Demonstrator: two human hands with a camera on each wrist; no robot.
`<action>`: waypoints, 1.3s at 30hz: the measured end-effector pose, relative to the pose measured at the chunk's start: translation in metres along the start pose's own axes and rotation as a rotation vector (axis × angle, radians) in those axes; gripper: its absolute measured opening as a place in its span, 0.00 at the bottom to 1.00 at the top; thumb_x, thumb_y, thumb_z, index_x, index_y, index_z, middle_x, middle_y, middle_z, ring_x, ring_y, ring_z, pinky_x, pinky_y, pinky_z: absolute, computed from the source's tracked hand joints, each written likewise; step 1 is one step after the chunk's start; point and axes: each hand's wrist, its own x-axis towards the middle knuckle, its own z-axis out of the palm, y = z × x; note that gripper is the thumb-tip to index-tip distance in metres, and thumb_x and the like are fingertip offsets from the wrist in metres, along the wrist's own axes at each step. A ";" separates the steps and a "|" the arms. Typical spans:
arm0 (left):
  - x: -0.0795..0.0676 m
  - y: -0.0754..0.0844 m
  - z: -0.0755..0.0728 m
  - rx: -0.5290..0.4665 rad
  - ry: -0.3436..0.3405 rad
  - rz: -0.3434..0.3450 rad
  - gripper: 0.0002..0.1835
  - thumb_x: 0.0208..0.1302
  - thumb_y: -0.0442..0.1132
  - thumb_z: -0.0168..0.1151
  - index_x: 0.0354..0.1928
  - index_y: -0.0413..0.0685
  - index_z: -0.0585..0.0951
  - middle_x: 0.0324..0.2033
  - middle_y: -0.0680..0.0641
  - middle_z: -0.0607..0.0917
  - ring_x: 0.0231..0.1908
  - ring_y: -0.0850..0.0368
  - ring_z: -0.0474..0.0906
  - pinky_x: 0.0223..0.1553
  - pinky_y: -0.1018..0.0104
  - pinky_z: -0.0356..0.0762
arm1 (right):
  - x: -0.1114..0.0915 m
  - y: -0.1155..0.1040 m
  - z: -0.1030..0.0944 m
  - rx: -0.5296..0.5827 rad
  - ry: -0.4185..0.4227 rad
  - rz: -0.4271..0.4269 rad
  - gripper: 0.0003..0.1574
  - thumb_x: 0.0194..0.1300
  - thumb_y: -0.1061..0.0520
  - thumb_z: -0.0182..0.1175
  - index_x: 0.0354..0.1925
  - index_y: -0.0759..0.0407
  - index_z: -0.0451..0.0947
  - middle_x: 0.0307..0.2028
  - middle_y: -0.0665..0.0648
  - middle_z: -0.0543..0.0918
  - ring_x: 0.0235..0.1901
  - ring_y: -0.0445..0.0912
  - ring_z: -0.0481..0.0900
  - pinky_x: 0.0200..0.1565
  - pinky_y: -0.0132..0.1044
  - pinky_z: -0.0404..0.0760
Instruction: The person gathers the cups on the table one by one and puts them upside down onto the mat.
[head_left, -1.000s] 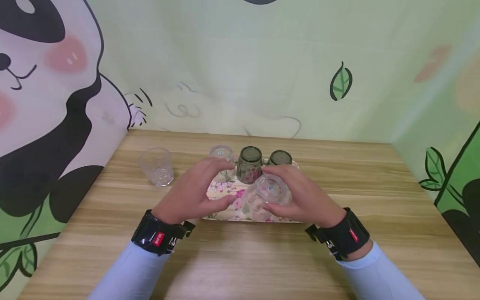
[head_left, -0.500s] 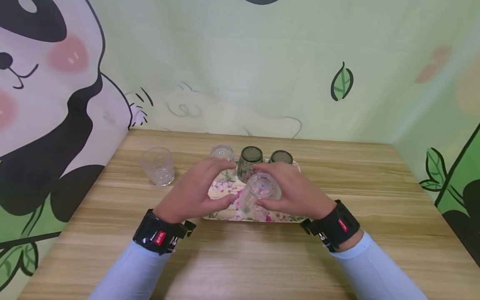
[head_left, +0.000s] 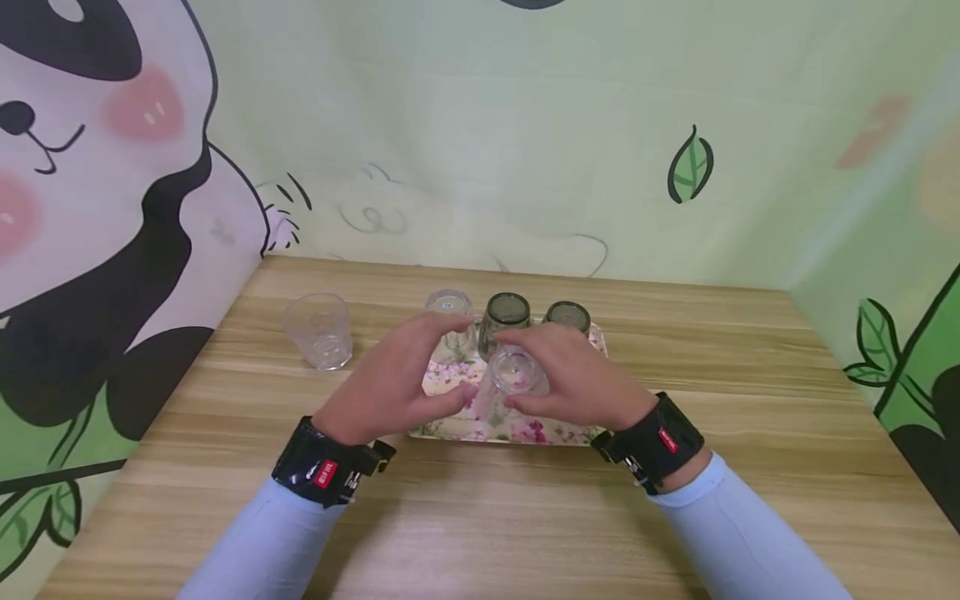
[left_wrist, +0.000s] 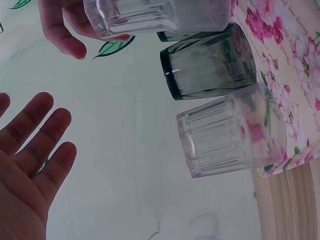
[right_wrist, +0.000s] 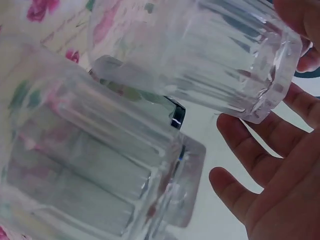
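My right hand point(head_left: 581, 375) grips a clear glass tumbler point(head_left: 515, 371) near its base, which points up, over the middle of the floral tray point(head_left: 450, 431). In the right wrist view thumb and fingers close around that base. A second clear tumbler point(right_wrist: 85, 150) stands upside down close below this hand, hidden by it in the head view. My left hand point(head_left: 390, 379) hovers by the tray's left side, fingers spread and holding nothing. At the tray's back are an upturned clear tumbler point(head_left: 450, 305) and two upturned smoky tumblers, one central point(head_left: 507, 311), one right point(head_left: 567, 315).
An upright clear tumbler point(head_left: 321, 332) stands on the wooden table point(head_left: 495, 517), left of the tray. A printed cloth wall point(head_left: 480, 167) with a panda and leaves rises behind the table's back edge.
My right hand has carried the clear tumbler leftward across the tray, nearer the central smoky one. The left hand stays almost where it was, and the head view has shifted slightly.
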 end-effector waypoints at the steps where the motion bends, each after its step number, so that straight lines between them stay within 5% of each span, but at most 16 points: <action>1: 0.000 0.000 0.000 -0.002 0.000 0.000 0.41 0.60 0.56 0.66 0.70 0.43 0.67 0.63 0.40 0.81 0.64 0.48 0.75 0.65 0.45 0.79 | 0.001 0.000 0.001 -0.008 -0.002 0.003 0.44 0.60 0.41 0.68 0.70 0.52 0.68 0.60 0.54 0.83 0.59 0.49 0.77 0.65 0.56 0.76; 18: 0.000 -0.002 0.003 -0.019 -0.032 -0.005 0.41 0.62 0.56 0.64 0.73 0.46 0.64 0.65 0.40 0.79 0.66 0.48 0.73 0.68 0.45 0.77 | 0.009 0.008 0.011 -0.028 -0.088 0.043 0.40 0.60 0.43 0.69 0.67 0.50 0.70 0.61 0.54 0.83 0.58 0.49 0.77 0.65 0.60 0.75; 39: 0.002 -0.002 0.006 0.015 -0.063 0.016 0.37 0.64 0.56 0.62 0.70 0.46 0.68 0.65 0.42 0.80 0.66 0.49 0.73 0.68 0.46 0.77 | 0.012 0.009 0.018 -0.083 -0.112 0.059 0.38 0.65 0.43 0.66 0.68 0.50 0.68 0.63 0.53 0.81 0.61 0.48 0.77 0.62 0.50 0.83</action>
